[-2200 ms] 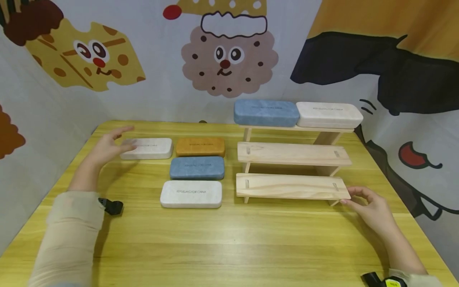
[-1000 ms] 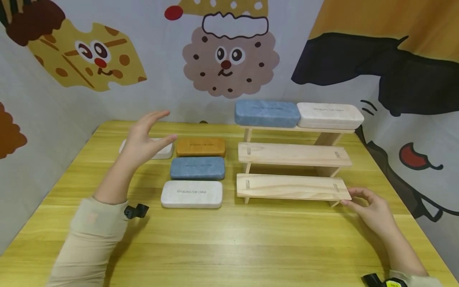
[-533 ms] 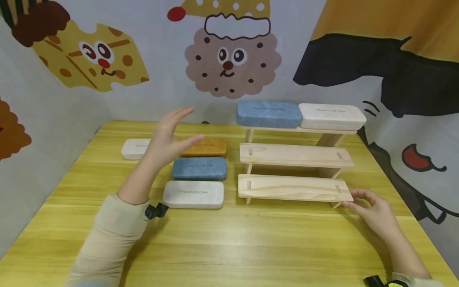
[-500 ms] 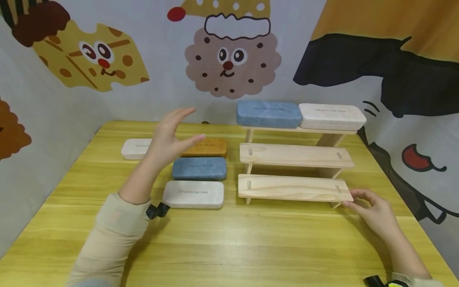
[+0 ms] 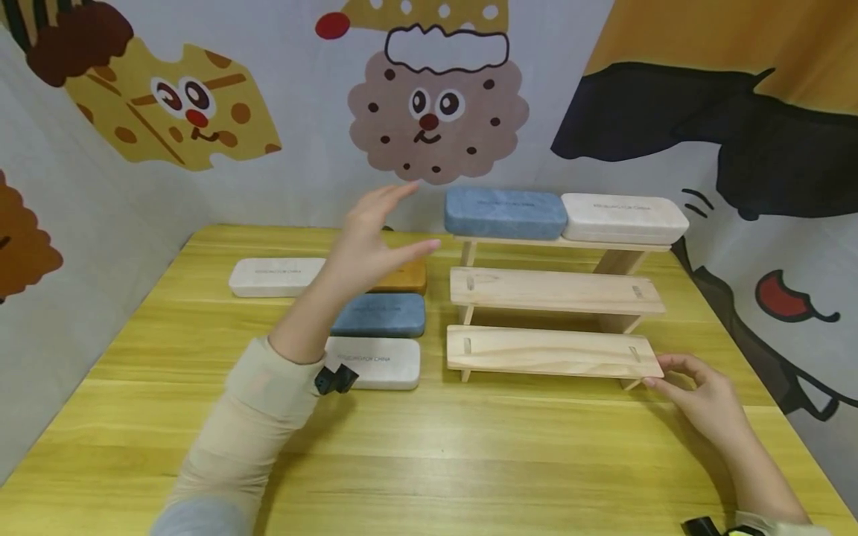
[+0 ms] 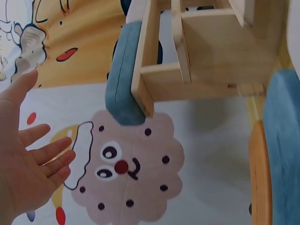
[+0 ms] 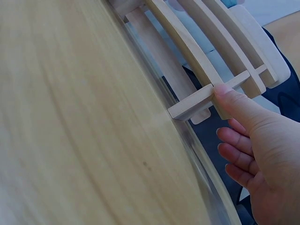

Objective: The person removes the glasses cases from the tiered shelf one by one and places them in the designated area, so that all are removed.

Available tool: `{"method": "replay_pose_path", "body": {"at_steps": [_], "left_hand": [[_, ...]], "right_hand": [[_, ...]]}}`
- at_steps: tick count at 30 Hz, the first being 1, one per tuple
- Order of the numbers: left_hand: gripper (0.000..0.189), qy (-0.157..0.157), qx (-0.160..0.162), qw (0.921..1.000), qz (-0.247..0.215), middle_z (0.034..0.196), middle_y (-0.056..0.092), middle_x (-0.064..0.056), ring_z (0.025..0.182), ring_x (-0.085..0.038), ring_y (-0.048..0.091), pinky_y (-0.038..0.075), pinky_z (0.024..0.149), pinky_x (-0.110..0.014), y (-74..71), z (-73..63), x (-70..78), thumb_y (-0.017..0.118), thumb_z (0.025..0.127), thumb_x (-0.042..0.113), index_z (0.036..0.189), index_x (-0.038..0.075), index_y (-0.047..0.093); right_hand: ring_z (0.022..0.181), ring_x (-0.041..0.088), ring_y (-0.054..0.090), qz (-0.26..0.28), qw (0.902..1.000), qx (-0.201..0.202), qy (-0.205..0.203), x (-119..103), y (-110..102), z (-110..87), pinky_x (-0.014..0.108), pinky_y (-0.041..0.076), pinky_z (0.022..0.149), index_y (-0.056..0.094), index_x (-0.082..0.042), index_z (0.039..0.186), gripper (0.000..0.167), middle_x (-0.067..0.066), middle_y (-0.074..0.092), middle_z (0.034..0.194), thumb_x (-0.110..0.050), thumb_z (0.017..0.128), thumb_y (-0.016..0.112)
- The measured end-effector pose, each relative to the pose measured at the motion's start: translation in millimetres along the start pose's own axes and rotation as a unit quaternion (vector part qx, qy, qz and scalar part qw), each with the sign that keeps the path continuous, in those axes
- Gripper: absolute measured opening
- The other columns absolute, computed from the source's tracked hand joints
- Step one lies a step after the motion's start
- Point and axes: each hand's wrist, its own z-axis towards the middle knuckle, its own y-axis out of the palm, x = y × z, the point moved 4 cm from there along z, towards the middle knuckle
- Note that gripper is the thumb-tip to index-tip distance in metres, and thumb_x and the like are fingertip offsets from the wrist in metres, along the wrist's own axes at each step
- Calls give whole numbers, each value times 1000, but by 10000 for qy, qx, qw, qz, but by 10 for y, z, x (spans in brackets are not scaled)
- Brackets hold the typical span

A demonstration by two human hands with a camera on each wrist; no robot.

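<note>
My left hand [image 5: 365,249], with spread fingers and nothing in it, hovers over the table's back. In the head view it overlaps the orange glasses case [image 5: 407,278] and one end of a white case [image 5: 275,278]. The left wrist view shows that palm [image 6: 30,161] apart from the blue case [image 6: 124,75] on the stand's top. My right hand [image 5: 704,398] pinches the right front corner of a three-tier wooden stand [image 5: 553,353]; its thumb [image 7: 227,93] lies against the shelf edge. A blue case [image 5: 506,214] and a white case [image 5: 625,218] fill the top tier.
A blue case [image 5: 389,316] and another white case [image 5: 385,363] lie in front of the orange one, left of the stand. The wooden table [image 5: 469,454] meets a cartoon-printed cloth [image 5: 302,89] behind. A dark wrist camera [image 5: 337,379] sits on the left cuff.
My left hand has moved right from the far white case, past the orange one, towards the stand, staying empty. My right hand keeps its place at the stand's corner.
</note>
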Motion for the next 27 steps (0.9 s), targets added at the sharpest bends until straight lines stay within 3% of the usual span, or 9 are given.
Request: {"method": "replay_pose_path", "body": {"at_steps": [10, 17, 27], "left_hand": [[82, 38, -124, 9999, 48, 147, 39, 2, 135, -14, 29, 27, 108, -42, 225, 188, 139, 76, 79, 49, 147, 23, 39], [85, -197, -291, 9994, 31, 149, 37, 2, 140, -15, 20, 21, 112, -43, 399, 292, 100, 74, 79, 52, 149, 22, 36], [88, -540, -350, 9979, -3, 151, 33, 1, 139, -17, 22, 25, 110, -44, 567, 466, 10, 71, 78, 58, 150, 23, 34]], "right_hand": [[98, -16, 42, 92, 9999, 5, -77, 14, 4, 3, 1, 32, 78, 62, 3, 109, 40, -23, 57, 96, -21, 82, 78], [99, -17, 40, 89, 10000, -19, -28, 7, 0, 3, 1, 30, 78, 61, 3, 110, 41, -24, 57, 96, -23, 82, 78], [99, -17, 40, 72, 10000, -31, 19, 19, -3, -3, 2, 29, 78, 61, 2, 110, 41, -24, 57, 96, -24, 82, 78]]}}
